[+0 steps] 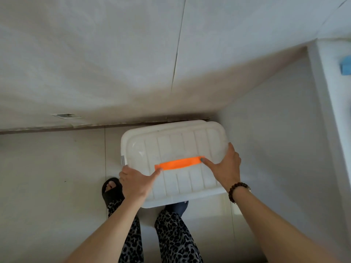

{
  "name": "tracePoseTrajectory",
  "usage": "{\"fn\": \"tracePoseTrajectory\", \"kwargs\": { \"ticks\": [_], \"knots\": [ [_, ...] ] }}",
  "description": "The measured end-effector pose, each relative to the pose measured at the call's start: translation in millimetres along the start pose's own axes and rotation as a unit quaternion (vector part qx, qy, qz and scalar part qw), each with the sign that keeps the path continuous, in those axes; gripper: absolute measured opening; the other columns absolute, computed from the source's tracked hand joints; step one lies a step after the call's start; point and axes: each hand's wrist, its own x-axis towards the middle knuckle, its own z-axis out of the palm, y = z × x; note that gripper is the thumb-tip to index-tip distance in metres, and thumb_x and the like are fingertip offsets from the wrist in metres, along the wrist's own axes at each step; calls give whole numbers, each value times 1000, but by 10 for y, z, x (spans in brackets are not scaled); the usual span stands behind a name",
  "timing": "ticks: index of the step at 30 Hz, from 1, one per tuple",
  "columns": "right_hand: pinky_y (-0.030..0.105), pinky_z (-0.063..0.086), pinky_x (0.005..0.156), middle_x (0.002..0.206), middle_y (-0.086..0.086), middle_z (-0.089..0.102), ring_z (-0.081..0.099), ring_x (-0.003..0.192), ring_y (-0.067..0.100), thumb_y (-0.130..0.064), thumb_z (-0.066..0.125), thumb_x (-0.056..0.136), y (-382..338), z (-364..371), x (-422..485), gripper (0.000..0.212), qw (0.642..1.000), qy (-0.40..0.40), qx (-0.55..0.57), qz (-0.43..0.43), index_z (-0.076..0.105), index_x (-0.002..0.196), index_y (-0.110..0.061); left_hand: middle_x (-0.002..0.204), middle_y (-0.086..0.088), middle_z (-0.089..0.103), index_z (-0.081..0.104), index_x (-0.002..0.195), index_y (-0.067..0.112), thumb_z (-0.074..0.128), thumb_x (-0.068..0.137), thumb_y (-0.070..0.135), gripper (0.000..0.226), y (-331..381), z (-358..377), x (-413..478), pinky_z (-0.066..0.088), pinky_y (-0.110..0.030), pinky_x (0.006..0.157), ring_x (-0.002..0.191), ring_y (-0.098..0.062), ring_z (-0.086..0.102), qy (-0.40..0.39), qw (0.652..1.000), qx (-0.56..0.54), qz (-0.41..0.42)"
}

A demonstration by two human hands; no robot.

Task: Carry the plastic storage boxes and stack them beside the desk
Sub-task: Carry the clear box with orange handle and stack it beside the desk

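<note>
A white plastic storage box (176, 145) with a ribbed lid and an orange handle (180, 163) is held out in front of me, above the floor, near the wall. My left hand (136, 182) grips its left edge, thumb lying on the lid by the handle's left end. My right hand (224, 164) grips the right edge, thumb on the handle's right end. Another white box's rim (191, 122) shows just behind and under the held one, against the wall. The white desk (330, 95) stands at the right.
A white wall (95, 63) fills the upper view, with a dark baseboard (57, 128) along the pale tiled floor (47, 177). A blue object (346, 65) lies on the desk. My feet in dark slippers (112, 190) stand below the box.
</note>
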Motion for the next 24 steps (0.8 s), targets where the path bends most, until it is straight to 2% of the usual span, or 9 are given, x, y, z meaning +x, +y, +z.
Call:
{"fn": "tracePoseTrajectory", "kwargs": {
  "ticks": [7,16,24],
  "knots": [
    [46,32,115,149,12,37,28,141,31,-56,85,66,39,182,169,119,1000,-12,-3,2,20,155,-14,145,-19,32,20,144,-3,73,54,77,131,-37,120,179,40,-45,100,136,-35,32,5,1000,9,-8],
    [46,31,116,151,10,40,31,141,30,-56,86,65,26,356,342,116,1000,-9,-4,3,25,153,-13,143,-19,34,21,143,-2,72,57,76,127,4,172,381,39,-45,99,132,-36,37,12,999,37,5],
    [44,33,112,147,12,41,35,138,30,-58,86,62,70,477,466,118,1000,-7,-7,22,26,153,-14,140,-17,35,22,142,-1,70,58,77,124,50,242,526,41,-43,96,130,-34,38,6,998,63,3]
  ]
}}
